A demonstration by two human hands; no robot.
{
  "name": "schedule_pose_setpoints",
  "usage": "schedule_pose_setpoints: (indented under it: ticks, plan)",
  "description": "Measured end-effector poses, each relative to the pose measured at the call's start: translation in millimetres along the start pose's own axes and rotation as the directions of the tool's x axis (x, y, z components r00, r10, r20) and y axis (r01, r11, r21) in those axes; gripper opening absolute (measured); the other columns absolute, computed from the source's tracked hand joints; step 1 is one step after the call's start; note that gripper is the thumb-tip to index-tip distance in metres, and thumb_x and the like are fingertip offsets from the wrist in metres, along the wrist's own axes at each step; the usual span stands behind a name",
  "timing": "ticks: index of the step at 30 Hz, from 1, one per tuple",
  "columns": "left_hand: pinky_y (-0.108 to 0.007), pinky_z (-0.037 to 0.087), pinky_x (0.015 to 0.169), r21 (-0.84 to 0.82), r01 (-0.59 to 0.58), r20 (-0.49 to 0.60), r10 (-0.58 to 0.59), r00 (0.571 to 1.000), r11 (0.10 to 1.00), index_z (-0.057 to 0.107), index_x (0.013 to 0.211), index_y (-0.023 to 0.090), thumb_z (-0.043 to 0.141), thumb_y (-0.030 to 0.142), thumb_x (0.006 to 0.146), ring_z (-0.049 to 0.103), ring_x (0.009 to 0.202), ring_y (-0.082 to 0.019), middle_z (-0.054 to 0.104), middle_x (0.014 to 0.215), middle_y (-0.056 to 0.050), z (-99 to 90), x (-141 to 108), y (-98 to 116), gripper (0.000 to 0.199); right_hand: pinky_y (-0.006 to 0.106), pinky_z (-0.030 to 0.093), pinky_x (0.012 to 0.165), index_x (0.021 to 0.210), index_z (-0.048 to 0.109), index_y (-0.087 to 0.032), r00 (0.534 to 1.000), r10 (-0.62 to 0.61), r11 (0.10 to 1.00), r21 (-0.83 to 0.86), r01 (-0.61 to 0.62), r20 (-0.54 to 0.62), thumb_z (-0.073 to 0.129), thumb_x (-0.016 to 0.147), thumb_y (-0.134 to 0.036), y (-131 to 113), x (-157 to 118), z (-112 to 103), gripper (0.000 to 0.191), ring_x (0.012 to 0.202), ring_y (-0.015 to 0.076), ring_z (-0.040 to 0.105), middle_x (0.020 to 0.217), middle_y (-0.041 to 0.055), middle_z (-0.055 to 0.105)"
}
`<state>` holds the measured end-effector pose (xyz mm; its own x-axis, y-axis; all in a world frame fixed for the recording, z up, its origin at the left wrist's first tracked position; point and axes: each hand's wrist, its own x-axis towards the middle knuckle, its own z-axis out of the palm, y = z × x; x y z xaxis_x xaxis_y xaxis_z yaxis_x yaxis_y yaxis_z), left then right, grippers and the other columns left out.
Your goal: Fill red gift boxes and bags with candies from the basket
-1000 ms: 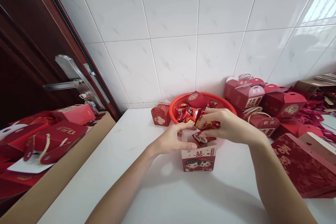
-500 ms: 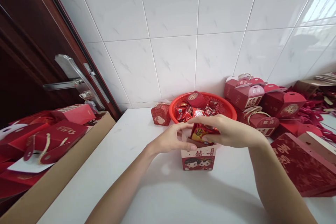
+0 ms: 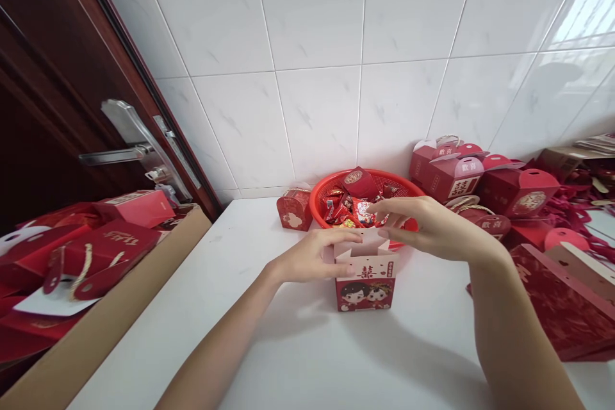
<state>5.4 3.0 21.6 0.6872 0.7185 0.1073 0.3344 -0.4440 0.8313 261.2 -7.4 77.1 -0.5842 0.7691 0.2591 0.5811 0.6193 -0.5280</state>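
Observation:
An open-topped red and white candy box, printed with two cartoon faces, stands upright on the white table. My left hand grips its left side, with the thumb across the front and the fingers over the rim. Above the box's back right edge hovers my right hand, fingers bent and apart, no packet in it. Whether its fingertips touch the back flap I cannot tell. Just behind is a red plastic basket of wrapped candies. The bottom of the box is hidden.
A small red box with a rope handle stands left of the basket. Several red gift boxes are piled at right, near a larger red box. At left, a cardboard carton holds more boxes beside a door handle.
The red and yellow packet held over the box has left my right hand, which has risen slightly and moved right. My left hand stays at the box.

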Motion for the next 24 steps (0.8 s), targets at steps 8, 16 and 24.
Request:
schedule_pose_setpoints:
  ticks: [8, 16, 24]
  plan:
    - [-0.034, 0.050, 0.095, 0.227, -0.059, -0.135, 0.091, 0.987, 0.972, 0.053, 0.141, 0.027, 0.055, 0.023, 0.092, 0.064, 0.113, -0.025, 0.068, 0.128, -0.006, 6.9, 5.4, -16.3, 0.049, 0.032, 0.044, 0.065, 0.092, 0.068, -0.021, 0.998, 0.068, 0.991, -0.113, -0.067, 0.009, 0.043, 0.097, -0.044, 6.2, 5.5, 1.7, 0.035, 0.073, 0.0200, 0.059, 0.082, 0.0050, 0.068]
    - [-0.030, 0.051, 0.088, 0.241, -0.072, -0.114, 0.102, 0.988, 0.968, 0.069, 0.098, 0.019, 0.061, 0.021, 0.084, 0.066, 0.096, -0.021, 0.074, 0.102, -0.005, 6.1, 7.4, -14.4, 0.017, 0.030, 0.025, 0.053, 0.060, 0.033, -0.021, 0.922, 0.234, 0.961, -0.218, -0.171, 0.309, 0.048, 0.092, -0.029, 11.3, 16.1, 15.6, 0.037, 0.055, 0.0129, 0.032, 0.058, -0.0021, 0.038]
    - [-0.033, 0.053, 0.087, 0.043, -0.065, -0.100, 0.069, 0.993, 0.997, 0.072, 0.107, 0.015, 0.055, 0.041, 0.095, 0.066, 0.101, -0.024, 0.074, 0.108, -0.011, 3.7, 10.5, -24.5, 0.033, 0.031, 0.020, 0.055, 0.060, 0.026, -0.021, 0.915, 0.236, 0.948, -0.283, -0.143, 0.326, 0.051, 0.077, -0.007, 14.4, 18.1, 26.5, 0.033, 0.054, 0.0126, 0.028, 0.057, -0.0032, 0.031]
